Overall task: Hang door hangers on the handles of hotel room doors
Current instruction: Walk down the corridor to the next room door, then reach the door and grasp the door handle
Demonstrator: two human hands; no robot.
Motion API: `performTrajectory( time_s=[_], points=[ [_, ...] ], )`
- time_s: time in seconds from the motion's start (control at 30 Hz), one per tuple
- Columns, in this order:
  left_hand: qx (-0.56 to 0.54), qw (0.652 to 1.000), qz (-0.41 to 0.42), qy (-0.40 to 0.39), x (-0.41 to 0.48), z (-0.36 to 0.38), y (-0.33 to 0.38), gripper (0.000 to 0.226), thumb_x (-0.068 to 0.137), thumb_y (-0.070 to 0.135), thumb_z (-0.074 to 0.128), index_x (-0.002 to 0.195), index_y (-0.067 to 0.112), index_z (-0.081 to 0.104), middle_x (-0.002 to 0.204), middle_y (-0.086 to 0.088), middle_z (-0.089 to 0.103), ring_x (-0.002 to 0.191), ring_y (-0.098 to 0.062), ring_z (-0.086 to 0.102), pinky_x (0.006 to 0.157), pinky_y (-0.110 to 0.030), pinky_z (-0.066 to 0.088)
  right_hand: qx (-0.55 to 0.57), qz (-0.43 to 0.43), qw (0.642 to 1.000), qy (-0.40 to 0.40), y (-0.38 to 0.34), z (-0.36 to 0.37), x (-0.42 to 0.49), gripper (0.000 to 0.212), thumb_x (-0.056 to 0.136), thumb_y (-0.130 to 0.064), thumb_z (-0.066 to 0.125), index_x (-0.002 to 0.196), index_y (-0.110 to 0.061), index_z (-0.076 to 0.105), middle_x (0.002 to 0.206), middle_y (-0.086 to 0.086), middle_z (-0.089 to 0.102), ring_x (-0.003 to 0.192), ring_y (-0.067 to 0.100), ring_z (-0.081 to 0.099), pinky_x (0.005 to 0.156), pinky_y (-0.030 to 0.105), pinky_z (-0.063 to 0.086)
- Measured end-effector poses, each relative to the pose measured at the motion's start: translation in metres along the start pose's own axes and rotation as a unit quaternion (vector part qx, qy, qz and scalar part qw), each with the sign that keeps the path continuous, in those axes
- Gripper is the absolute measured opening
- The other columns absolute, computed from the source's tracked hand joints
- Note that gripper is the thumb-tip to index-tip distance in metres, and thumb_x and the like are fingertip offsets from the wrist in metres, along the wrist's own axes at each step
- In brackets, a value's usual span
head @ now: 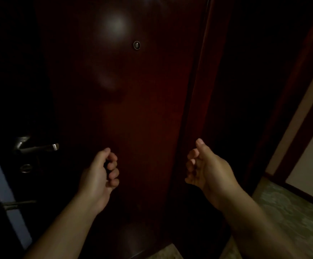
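Door handle (38,146) is jutting left of left hand (99,176), fingers curled on nothing; right hand (207,169) is hovering, fingers relaxed.

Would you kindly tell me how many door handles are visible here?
1: a metal lever handle at the frame's far left, above a round lock. Darkness may hide others.

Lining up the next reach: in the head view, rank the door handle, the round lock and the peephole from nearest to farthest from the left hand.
1. Door handle, just left of the left hand.
2. Round lock, farther left, below the handle.
3. Peephole, far above, to the right.
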State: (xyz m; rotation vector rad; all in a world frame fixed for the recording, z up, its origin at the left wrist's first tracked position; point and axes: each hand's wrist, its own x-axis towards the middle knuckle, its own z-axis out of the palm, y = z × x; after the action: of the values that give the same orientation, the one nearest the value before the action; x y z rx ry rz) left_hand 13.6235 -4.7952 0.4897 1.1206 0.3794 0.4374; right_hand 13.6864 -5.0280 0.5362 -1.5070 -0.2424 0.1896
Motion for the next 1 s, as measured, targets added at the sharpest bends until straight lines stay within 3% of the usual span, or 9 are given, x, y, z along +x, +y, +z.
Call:
performTrajectory(
  time_s=[0.2,0.3,0.43,0.53,0.63,0.8,0.87,1.0],
  points=[
    [-0.035,0.997,0.011,0.072,0.029,-0.018,0.002,0.028,0.096,0.042,0.047,0.078,0.021,0.053,0.063,0.008,0.042,0.053,-0.008,0.034,0.047,-0.022,0.026,-0.02,0.016,0.995,-0.1,0.02,0.06,0.089,0.044,0.093,-0.057,0.048,0.077,-0.02,0.063,0.068,-0.002,0.057,0.066,0.015,0.055,0.066,0.034,0.05],
    [-0.032,0.989,0.022,0.146,0.046,-0.03,-0.001,0.03,0.095,0.043,0.047,0.075,0.021,0.052,0.059,0.009,0.041,0.05,-0.007,0.033,0.044,-0.02,0.026,0.015,0.042,0.984,-0.171,0.023,0.088,0.126,0.044,0.093,-0.056,0.049,0.085,-0.015,0.065,0.068,-0.001,0.058,0.064,0.015,0.056,0.065,0.034,0.05],
    [-0.085,0.963,0.021,0.253,0.069,-0.033,-0.004,0.03,0.095,0.04,0.054,0.072,0.021,0.057,0.056,0.008,0.048,0.046,-0.007,0.039,0.039,-0.019,0.031,-0.009,0.015,0.96,-0.279,0.025,0.119,0.165,0.045,0.095,-0.053,0.048,0.089,-0.013,0.066,0.066,0.001,0.059,0.064,0.017,0.058,0.068,0.035,0.049],
    [-0.092,0.942,0.063,0.316,0.077,-0.025,-0.011,0.026,0.097,0.04,0.053,0.081,0.021,0.061,0.065,0.008,0.061,0.052,-0.005,0.056,0.05,-0.022,0.044,-0.046,0.011,0.929,-0.368,0.029,0.143,0.194,0.048,0.096,-0.055,0.045,0.097,-0.013,0.068,0.072,0.003,0.063,0.068,0.019,0.058,0.07,0.036,0.049],
    [-0.078,0.926,0.101,0.356,0.079,-0.018,-0.019,0.027,0.1,0.039,0.047,0.081,0.022,0.058,0.074,0.004,0.057,0.062,-0.007,0.054,0.062,-0.026,0.042,-0.041,0.044,0.897,-0.438,0.035,0.169,0.218,0.048,0.096,-0.056,0.044,0.105,-0.014,0.066,0.075,0.003,0.063,0.07,0.019,0.06,0.068,0.034,0.05],
    [-0.048,0.886,0.121,0.445,0.077,-0.021,-0.031,0.026,0.095,0.043,0.055,0.086,0.024,0.069,0.074,0.009,0.072,0.081,-0.015,0.064,0.08,-0.041,0.052,0.004,0.131,0.871,-0.473,0.062,0.204,0.235,0.041,0.097,-0.052,0.044,0.108,-0.018,0.064,0.086,0.003,0.066,0.074,0.019,0.063,0.065,0.034,0.05],
    [-0.038,0.883,0.119,0.452,0.08,-0.022,-0.034,0.027,0.095,0.046,0.054,0.088,0.025,0.069,0.086,0.005,0.072,0.089,-0.018,0.064,0.092,-0.048,0.051,0.029,0.174,0.859,-0.48,0.07,0.211,0.242,0.039,0.098,-0.053,0.04,0.1,-0.022,0.064,0.085,0.001,0.065,0.073,0.016,0.062,0.063,0.032,0.048],
    [-0.08,0.882,0.131,0.446,0.099,-0.029,-0.038,0.028,0.096,0.044,0.053,0.09,0.022,0.069,0.086,0.003,0.07,0.08,-0.015,0.065,0.079,-0.041,0.051,0.123,0.253,0.832,-0.479,0.081,0.216,0.265,0.052,0.09,-0.064,0.041,0.097,-0.018,0.064,0.077,-0.002,0.071,0.062,0.012,0.067,0.053,0.025,0.054]
  ],
)
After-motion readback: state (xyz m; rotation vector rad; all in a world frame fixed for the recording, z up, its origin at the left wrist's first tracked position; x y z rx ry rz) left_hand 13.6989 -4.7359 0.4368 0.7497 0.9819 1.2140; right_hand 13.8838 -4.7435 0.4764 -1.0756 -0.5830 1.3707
